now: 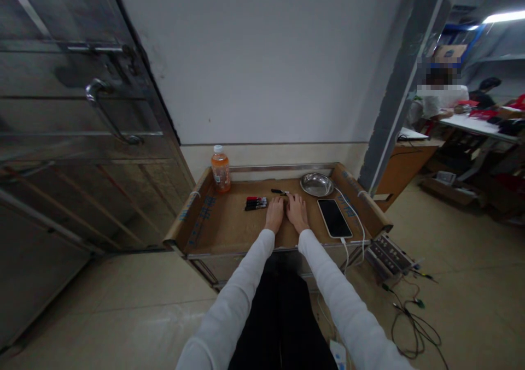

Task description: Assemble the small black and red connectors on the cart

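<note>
My left hand (275, 212) rests on the cardboard-lined top of a cart, fingers stretched forward, holding nothing that I can see. Close beside it lies my right hand (297, 211), also flat with its fingers extended. Just beyond the fingertips is a black marker pen (279, 191); its right end reaches the fingers of my right hand, and I cannot tell whether they touch. A small group of markers (256, 203), black ones and one with red, lies side by side to the left of my left hand.
An orange drink bottle (221, 172) stands at the cart's back left. At the right are a round metal dish (317, 185) and a phone (334, 218) with a white cable. Raised cardboard sides (192, 209) edge the cart. Black cables (416, 326) lie on the floor; people sit farther right.
</note>
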A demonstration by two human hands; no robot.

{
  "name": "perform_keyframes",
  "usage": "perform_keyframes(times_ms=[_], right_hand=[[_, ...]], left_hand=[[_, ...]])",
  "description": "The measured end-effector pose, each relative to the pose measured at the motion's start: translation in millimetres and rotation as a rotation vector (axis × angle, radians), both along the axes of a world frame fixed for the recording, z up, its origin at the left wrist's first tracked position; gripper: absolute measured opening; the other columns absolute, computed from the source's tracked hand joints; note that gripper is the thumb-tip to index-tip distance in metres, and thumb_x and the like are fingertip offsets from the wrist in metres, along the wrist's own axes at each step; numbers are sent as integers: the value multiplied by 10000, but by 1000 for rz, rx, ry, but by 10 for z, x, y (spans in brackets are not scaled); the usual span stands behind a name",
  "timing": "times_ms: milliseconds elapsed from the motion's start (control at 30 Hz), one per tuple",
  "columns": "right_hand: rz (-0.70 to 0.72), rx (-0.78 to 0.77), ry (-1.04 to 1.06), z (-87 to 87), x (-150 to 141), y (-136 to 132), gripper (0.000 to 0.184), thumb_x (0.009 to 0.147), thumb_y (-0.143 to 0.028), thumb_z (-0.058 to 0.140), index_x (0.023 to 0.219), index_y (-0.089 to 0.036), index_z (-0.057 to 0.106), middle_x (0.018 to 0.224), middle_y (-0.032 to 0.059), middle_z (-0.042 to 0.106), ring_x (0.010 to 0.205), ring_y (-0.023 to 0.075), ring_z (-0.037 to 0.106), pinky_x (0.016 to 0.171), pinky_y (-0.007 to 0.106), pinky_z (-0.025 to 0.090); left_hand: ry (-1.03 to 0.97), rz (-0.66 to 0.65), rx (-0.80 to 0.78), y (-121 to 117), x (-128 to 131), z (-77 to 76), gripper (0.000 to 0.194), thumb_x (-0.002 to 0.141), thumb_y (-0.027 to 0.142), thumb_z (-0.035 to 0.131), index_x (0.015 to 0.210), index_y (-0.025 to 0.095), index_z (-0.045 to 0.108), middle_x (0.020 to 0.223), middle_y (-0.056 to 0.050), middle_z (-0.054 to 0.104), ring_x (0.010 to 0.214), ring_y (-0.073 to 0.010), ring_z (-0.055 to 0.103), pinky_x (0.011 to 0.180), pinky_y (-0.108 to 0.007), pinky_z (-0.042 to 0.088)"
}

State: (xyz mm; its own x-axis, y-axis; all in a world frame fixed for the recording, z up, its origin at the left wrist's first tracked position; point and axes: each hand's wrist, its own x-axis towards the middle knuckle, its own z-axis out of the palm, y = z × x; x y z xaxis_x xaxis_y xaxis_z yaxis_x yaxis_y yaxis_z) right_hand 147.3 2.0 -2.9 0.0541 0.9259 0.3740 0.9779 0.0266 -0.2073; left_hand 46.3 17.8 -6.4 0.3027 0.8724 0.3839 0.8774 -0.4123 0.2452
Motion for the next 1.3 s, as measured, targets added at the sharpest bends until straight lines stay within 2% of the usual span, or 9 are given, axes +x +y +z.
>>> perform_keyframes(times_ms=[167,333,433,533,667,867,967,1133,1300], right_hand=[[11,0,3,-47,6,-1,454,893,-177,392,1333,-263,459,1288,114,494,1098,240,454,894,360,361],[1,4,3,-33,1,-5,362,889,-175,395,1212,-200,556,1222,125,534,1067,234,468,889,351,372],[10,24,-6,-26,2,-11,399,900,-182,368,1276,-183,503,1244,128,527,1075,229,466,897,349,369],[8,10,-17,-47,4,-12,472,913,-212,356,1383,-236,397,1371,107,449,1102,243,456,907,378,358],[-10,-16,-23,-80,2,-2,464,918,-229,355,1373,-302,417,1436,82,387,1113,260,450,909,408,342],[-21,12,79,-88,33,35,293,905,-242,409,1141,-213,579,1203,116,533,1079,235,460,898,369,347],[5,19,112,-100,62,54,226,908,-239,419,1041,-199,598,1104,103,557,1046,225,475,883,354,353],[60,53,120,-137,92,75,208,918,-219,416,1001,-195,606,1048,89,573,1005,215,495,866,337,358],[60,84,117,-158,96,92,225,925,-215,410,1003,-180,617,1017,95,588,971,216,503,836,327,368]], left_hand=[[55,44,34,-23,-2,13,245,899,95,375,1050,111,568,1045,-126,607,1027,-214,547,930,-357,427],[60,147,31,-74,-2,25,248,918,117,353,1031,81,570,1033,-152,592,1012,-229,541,901,-370,437],[45,194,32,-90,-1,27,270,927,126,328,1035,63,567,1025,-157,588,1001,-233,542,897,-376,438],[43,209,24,-102,-2,33,285,931,137,322,1045,63,572,1018,-153,587,1005,-238,539,898,-375,438],[45,206,23,-117,-7,36,298,926,135,328,1073,55,574,1060,-171,579,1035,-242,525,932,-374,423],[103,192,45,-95,-18,0,295,918,102,320,1045,56,582,1043,-166,580,1030,-239,524,938,-378,418],[105,167,59,-66,-22,-39,283,910,76,320,1030,74,576,1035,-153,579,1025,-229,529,935,-370,420],[68,130,85,-38,-23,-83,256,909,66,327,1021,113,552,1027,-123,583,1002,-210,546,906,-349,440],[51,198,84,-58,-24,-70,243,899,55,332,1001,108,545,1008,-125,582,969,-214,559,890,-357,451]])
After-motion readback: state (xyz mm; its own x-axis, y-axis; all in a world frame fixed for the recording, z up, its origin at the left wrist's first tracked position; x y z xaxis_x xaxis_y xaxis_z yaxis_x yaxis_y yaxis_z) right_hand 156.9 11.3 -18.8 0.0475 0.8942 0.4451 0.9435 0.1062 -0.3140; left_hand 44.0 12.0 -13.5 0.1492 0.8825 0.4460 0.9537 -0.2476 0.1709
